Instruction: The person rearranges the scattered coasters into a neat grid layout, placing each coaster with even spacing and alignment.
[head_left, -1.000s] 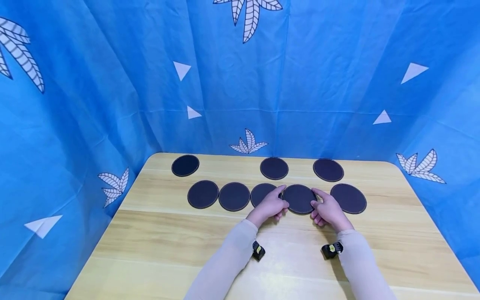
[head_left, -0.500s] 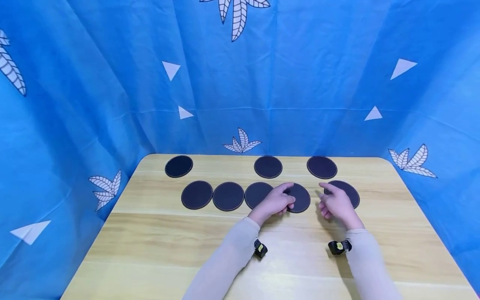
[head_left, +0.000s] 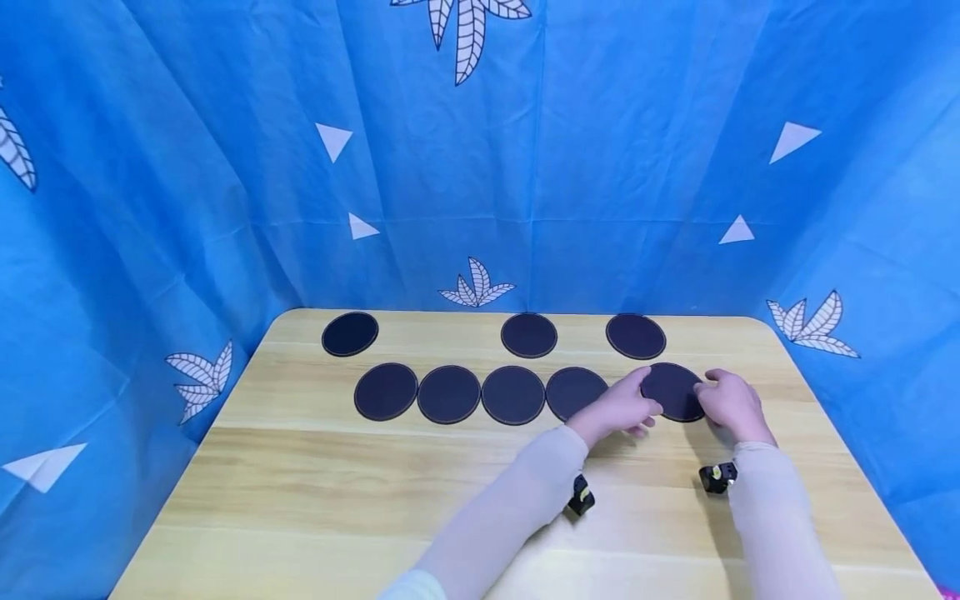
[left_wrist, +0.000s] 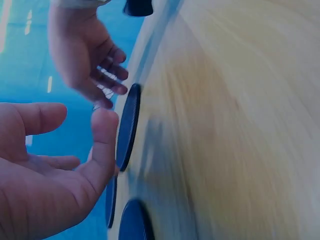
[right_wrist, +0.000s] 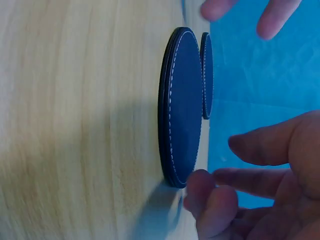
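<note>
As the left hand (head_left: 624, 405) and right hand (head_left: 733, 404), fingers parted and pinching nothing, flank the dark disc (head_left: 672, 392) toward the far right corner of the surface (head_left: 300, 500), it looks light, stiff, barely slippery, best taken by opposite edges.

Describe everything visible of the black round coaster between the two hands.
The coaster is a flat dark disc, leather-like, with pale stitching all round; the right wrist view shows layered sides, perhaps a stack. It lies flat on the wooden table, rightmost in the nearer row, between the left hand and the right hand. Whether either hand touches it is unclear.
</note>
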